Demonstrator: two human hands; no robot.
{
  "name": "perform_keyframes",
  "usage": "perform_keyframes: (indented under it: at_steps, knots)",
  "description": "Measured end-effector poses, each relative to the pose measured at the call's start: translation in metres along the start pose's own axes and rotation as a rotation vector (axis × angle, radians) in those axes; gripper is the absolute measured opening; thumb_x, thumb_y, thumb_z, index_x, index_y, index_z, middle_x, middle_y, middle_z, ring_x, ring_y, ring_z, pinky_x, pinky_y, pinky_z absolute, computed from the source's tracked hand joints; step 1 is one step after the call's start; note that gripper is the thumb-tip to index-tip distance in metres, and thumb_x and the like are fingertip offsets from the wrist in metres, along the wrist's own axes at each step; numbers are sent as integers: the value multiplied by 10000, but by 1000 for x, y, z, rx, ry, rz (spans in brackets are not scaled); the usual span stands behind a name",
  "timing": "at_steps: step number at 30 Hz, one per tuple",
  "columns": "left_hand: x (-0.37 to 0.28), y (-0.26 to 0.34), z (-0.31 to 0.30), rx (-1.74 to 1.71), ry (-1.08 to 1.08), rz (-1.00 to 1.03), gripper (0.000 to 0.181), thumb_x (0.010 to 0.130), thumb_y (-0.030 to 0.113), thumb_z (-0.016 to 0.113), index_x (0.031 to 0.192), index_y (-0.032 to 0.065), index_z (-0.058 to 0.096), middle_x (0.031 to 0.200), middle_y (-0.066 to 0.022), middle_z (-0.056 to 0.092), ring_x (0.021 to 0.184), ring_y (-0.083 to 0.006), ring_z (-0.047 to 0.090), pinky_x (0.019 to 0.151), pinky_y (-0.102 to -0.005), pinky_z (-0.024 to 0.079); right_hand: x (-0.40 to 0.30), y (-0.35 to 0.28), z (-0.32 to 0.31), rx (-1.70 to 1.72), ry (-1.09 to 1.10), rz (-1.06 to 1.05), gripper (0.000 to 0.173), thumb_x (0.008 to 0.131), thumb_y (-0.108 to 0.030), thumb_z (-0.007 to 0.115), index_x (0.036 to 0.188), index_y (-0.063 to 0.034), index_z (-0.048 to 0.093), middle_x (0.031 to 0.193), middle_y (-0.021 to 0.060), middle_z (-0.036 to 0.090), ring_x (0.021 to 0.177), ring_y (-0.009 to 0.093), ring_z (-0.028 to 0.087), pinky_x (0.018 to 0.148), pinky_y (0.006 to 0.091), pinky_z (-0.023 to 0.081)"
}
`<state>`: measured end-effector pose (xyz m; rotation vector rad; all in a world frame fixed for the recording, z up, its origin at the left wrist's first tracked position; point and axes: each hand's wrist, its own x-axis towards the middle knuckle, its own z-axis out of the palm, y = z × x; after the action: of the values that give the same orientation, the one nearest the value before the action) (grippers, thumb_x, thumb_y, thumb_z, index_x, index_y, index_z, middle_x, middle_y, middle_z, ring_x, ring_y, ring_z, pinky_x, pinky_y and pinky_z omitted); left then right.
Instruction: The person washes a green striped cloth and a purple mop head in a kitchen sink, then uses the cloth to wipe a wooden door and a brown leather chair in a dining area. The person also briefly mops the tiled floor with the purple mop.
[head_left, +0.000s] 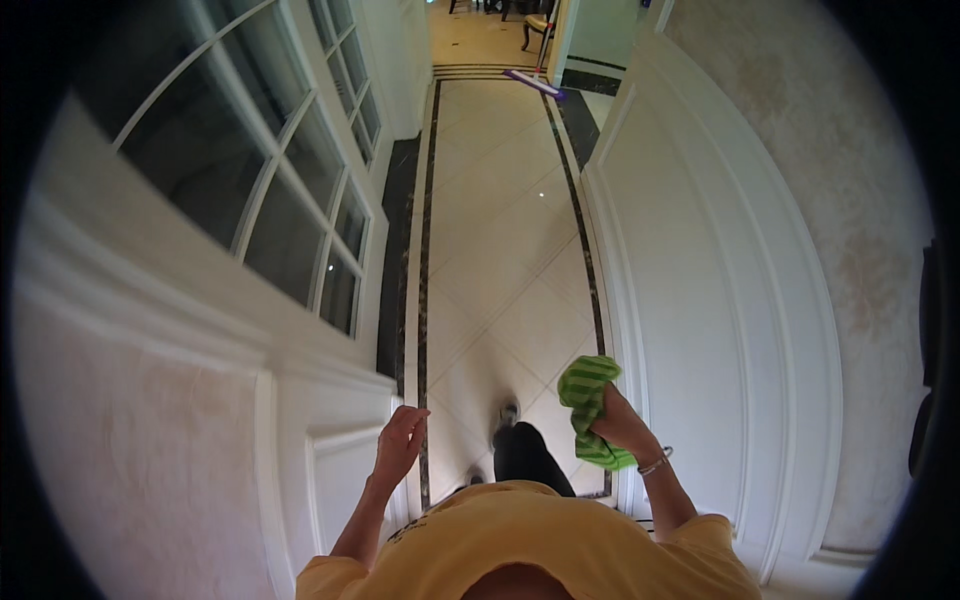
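My right hand (624, 424) is closed around a crumpled green striped cloth (589, 382), which hangs out above and below the fingers. A bracelet circles that wrist. On the other side of my body, my left hand (400, 442) hangs over the floor's left edge with nothing in it, its fingers slightly bent and loosely spread. Between the hands, one dark-trousered leg (525, 457) reaches forward over the tiled floor (502, 262).
A flat mop (534, 84) with a purple edge stands at the far right of the passage. White panelling (690, 300) lines the right side. Glass-paned doors (285, 187) line the left. Beyond the passage, a chair (536, 24) stands in another room.
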<state>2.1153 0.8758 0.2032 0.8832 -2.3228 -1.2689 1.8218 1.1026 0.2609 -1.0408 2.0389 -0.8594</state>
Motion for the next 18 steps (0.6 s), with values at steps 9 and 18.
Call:
perform_keyframes:
  at_steps: [9,18]
  knots:
    - [310,-77,11,138,-172,9,183,884,153,531,1025,59,597,921,-154,566,892,-334,572,764,-412,468,331,-17,-106,66,-206,-169,629,687,-37,640,1269,1,404,1284,244,423,1259,362,394,994,390,409]
    - [527,-170,-38,310,-212,-384,197,877,220,520,927,73,640,878,-166,612,871,-354,602,753,-433,490,703,-87,-214,-200,-362,-294,661,692,-64,620,1257,45,294,1148,275,469,1043,446,512,865,456,454]
